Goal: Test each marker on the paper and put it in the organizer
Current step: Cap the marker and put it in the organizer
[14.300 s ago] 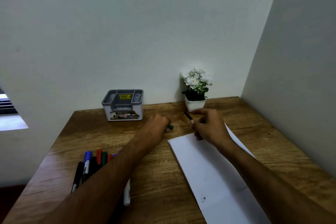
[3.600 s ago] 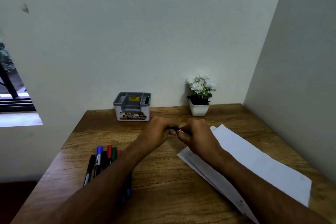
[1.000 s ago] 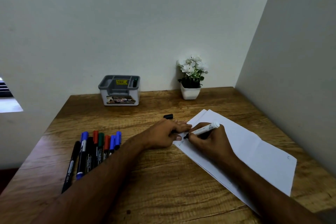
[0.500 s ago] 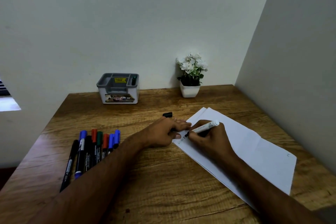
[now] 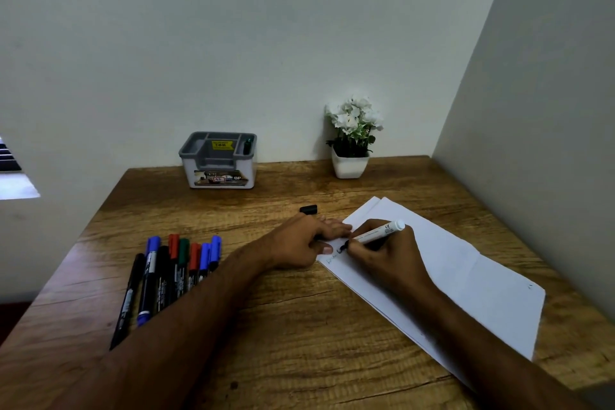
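Your table (image 5: 299, 326) carries everything. The paper (image 5: 466, 276) lies on its right half, long axis running from near right to far left. Both your forearms reach in from the near edge and meet at the paper's left end. Your left hand (image 5: 299, 243) lies flat, fingers straight, pressing that end down. Your right hand (image 5: 382, 253) grips the marker (image 5: 376, 234), which slants with its tip low and left on the paper and its white end up and right. The organizer (image 5: 218, 163) stands at the far edge by the wall, 1 green marker (image 5: 247, 146) upright in its right slot. Spare markers (image 5: 173, 273) lie side by side at left, caps pointing away. A black cap (image 5: 308, 209) rests just beyond your left hand
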